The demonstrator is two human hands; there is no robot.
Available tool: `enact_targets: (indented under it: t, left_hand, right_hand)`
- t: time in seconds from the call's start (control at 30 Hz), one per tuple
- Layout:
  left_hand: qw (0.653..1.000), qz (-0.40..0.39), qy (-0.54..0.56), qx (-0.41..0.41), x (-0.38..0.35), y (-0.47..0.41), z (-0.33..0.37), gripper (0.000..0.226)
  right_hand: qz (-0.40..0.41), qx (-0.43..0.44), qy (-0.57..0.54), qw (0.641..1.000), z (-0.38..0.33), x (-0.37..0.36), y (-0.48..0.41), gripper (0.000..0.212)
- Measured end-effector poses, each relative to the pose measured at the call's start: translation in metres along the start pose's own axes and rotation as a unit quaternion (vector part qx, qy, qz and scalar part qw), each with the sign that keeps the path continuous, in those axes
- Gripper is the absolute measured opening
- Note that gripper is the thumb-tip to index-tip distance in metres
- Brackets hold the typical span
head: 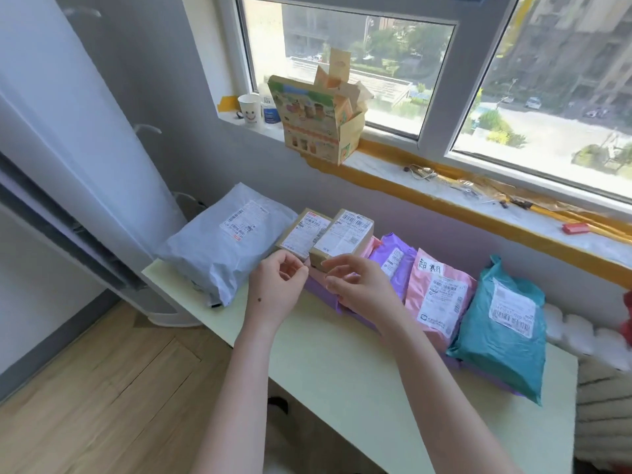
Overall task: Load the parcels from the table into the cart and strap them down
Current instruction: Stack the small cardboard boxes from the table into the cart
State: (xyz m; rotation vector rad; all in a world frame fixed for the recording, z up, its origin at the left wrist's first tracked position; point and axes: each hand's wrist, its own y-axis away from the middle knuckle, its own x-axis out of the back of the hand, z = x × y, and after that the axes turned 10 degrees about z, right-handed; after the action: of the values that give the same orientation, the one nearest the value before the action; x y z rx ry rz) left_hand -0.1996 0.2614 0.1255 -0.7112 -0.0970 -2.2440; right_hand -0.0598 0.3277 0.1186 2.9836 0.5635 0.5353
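The parcels lay in a row along the far side of the table [342,371]: a grey mailer bag [222,244] at the left end, then two small cardboard boxes, the left box [306,234] and the right box [345,237], side by side on flatter bags, then a purple bag [393,254], a pink bag [441,295] with a handwritten slip, and a teal bag [502,333] at the right end. The boxes looked stiff and light, easy to take by their sides. The bags looked soft, slick and floppy, so they would probably handle best gripped across the middle or scooped from beneath. The left hand [277,285], fingers loosely curled, and the right hand [359,285], fingers reaching out, hovered close together but apart just before the right box. Neither held anything, and whether a fingertip touched the box could not be told. No cart showed. The table was pale and smooth, set under a window sill [393,165] bearing an open carton [314,121] and a paper cup [249,107], above a wooden floor [102,388]
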Motion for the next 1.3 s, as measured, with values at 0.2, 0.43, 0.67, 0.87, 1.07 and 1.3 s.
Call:
enact_targets:
  t: [0.2, 0.43, 0.67, 0.87, 1.07, 1.3]
  left_hand:
    - [0.996, -0.07, -0.055, -0.011, -0.003, -0.082, -0.048, 0.01]
    - [0.968, -0.227, -0.101, -0.04, -0.024, -0.144, -0.108, 0.033]
    - [0.942, -0.318, -0.103, 0.013, -0.044, -0.17, -0.135, 0.051]
    - [0.943, -0.317, -0.083, 0.063, -0.056, -0.185, -0.149, 0.045]
    - [0.945, -0.314, -0.06, 0.072, -0.063, -0.192, -0.15, 0.04]
    - [0.966, -0.219, -0.012, 0.137, -0.06, -0.199, -0.148, 0.027]
  right_hand:
    - [0.063, -0.047, -0.013, 0.997, -0.008, -0.057, -0.048, 0.025]
    - [0.054, -0.107, 0.053, 0.991, 0.008, -0.127, -0.094, 0.056]
    - [0.079, -0.138, 0.157, 0.975, 0.025, -0.175, -0.11, 0.051]
    - [0.137, -0.201, 0.148, 0.959, 0.031, -0.193, -0.123, 0.042]
    - [0.173, -0.244, 0.108, 0.948, 0.029, -0.193, -0.136, 0.044]
    - [0.188, -0.282, 0.076, 0.938, 0.02, -0.194, -0.146, 0.043]
